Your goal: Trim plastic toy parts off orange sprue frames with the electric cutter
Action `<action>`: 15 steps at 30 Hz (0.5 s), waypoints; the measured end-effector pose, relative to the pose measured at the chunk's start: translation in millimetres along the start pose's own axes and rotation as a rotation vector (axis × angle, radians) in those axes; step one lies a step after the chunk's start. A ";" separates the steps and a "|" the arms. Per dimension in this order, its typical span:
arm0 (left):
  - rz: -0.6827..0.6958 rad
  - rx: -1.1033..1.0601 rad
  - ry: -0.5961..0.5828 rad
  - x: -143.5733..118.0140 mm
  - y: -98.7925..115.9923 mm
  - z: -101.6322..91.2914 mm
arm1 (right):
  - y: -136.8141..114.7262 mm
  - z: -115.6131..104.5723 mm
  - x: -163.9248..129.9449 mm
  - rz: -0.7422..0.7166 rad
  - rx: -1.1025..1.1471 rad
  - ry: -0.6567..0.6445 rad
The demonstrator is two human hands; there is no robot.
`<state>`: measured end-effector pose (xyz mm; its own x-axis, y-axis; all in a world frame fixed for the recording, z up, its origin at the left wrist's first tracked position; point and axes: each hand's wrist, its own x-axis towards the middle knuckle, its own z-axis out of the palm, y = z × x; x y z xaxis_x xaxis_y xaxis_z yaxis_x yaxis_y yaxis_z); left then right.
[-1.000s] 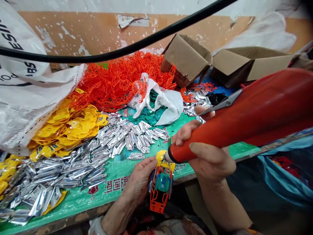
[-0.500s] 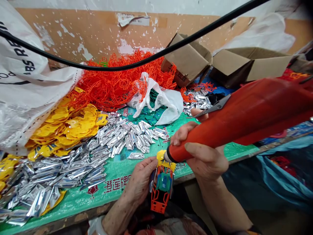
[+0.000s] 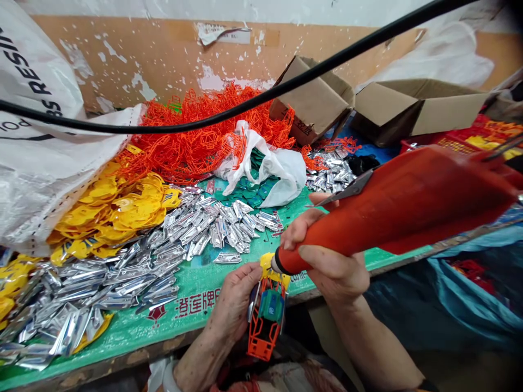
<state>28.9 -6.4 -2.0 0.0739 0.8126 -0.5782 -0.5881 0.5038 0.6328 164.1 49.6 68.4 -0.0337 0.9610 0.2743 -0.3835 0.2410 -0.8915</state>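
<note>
My left hand (image 3: pixel 235 299) is closed on a small toy car (image 3: pixel 270 306), gripping its yellow end by the side. The car has an orange open frame, a green middle piece and silvery side parts. My right hand (image 3: pixel 330 261) is wrapped round a red electric screwdriver (image 3: pixel 392 204) with a metal lever along its upper side. The screwdriver slants down to the left, and its pale tip meets the yellow part of the car. The exact contact point is hidden.
Silver pieces (image 3: pixel 134 272) and yellow parts (image 3: pixel 126 204) cover the bench's left. Behind lie tangled orange frames (image 3: pixel 192 147), a white bag (image 3: pixel 286 169) with green parts, and cardboard boxes (image 3: pixel 420 109). A black cable (image 3: pixel 220 117) hangs across the view. A large white sack (image 3: pixel 49 163) stands left.
The screwdriver and my right hand have shifted a little to the left. The toy car has moved slightly left and tilted. On the left, the black cable hangs lower.
</note>
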 end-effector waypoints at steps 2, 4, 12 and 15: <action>0.004 -0.004 -0.003 -1.7 -0.6 -0.4 | 1.6 -1.0 -1.2 -0.006 -0.031 -0.019; 0.007 -0.009 -0.010 -3.7 -0.8 -1.1 | 3.5 -1.5 -1.5 -0.019 -0.062 -0.041; 0.029 -0.013 -0.002 -11.4 0.9 -6.8 | 4.3 6.7 -5.4 -0.036 0.036 -0.062; 0.034 -0.063 0.024 -19.7 1.8 -6.0 | 0.8 10.1 -10.9 -0.045 0.113 -0.089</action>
<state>21.6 -23.3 7.5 0.0342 0.8211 -0.5697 -0.6398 0.4559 0.6187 154.8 38.0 68.4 -0.0938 0.9327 0.3483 -0.4877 0.2619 -0.8328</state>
